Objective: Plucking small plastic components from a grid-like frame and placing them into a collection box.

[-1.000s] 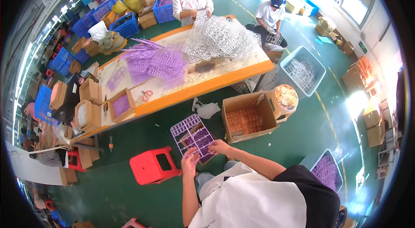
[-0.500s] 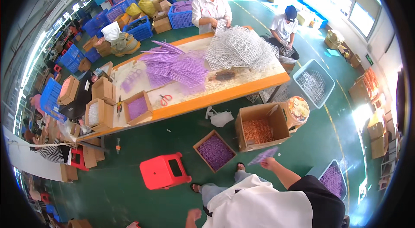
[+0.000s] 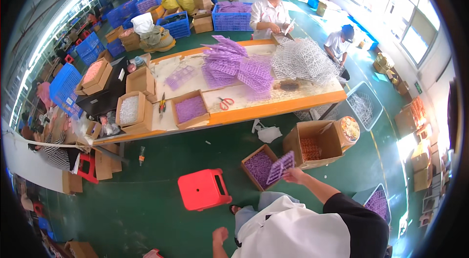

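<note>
Head view: the person's right hand [image 3: 294,175] is closed on one edge of a flat purple plastic grid frame [image 3: 280,167], holding it tilted just above an open cardboard box of small purple pieces [image 3: 259,166] on the green floor. The left hand [image 3: 220,234] hangs low near the person's side, holding nothing that can be seen; whether it is open or curled cannot be told. A red plastic stool [image 3: 203,188] stands just left of the box, and a larger cardboard box of orange pieces [image 3: 312,144] sits to its right. Behind them runs a long orange-edged worktable [image 3: 273,108].

The grid frame looks light and thin, stiff enough to keep its shape yet likely to flex or snap at its slim bars. Its outer rim seems the safest hold, as now.
</note>
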`<state>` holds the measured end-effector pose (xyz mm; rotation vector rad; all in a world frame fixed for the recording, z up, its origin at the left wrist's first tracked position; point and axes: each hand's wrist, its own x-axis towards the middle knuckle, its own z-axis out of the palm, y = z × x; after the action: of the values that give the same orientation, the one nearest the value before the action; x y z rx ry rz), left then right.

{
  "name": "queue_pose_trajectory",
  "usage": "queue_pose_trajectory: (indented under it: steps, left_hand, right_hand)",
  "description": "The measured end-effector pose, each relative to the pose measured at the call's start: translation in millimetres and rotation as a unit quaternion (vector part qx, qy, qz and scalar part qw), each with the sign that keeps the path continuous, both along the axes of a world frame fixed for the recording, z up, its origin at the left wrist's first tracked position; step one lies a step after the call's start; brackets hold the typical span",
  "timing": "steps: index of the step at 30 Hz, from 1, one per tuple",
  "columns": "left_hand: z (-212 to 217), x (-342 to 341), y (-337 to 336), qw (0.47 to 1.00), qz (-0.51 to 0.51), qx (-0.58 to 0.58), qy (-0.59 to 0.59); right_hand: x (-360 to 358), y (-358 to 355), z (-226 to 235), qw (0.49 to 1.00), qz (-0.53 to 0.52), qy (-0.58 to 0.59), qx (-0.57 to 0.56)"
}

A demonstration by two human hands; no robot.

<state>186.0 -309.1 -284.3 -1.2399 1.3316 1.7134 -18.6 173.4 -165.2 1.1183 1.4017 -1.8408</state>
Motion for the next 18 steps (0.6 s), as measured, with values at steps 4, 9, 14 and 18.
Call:
queue_pose_trajectory:
  steps: [4,9,14,18]
  left_hand:
    - [36.3,-87.4,-17.5,0.991,0.043,-0.039,0.121]
    - [59.0,-128.8,-34.0,0.988,0.048,-0.031,0.145]
    - [8.2,-80.6,-53.9,0.980,-0.075,-0.111,0.150]
    - [-17.2,-59.9,-43.2,0.918,-0.286,-0.240,0.134]
  right_hand:
    - [-55.0,-69.1,26.8,0.992,0.082,0.087,-0.049]
    - [-115.1,-156.2,72.9,0.978,0.071,0.152,-0.127]
    - [-200.9,-222.1,120.0,0.932,0.069,0.194,-0.298]
    - [-321.6,-253.9,129.5,0.833,0.001,0.209,-0.512]
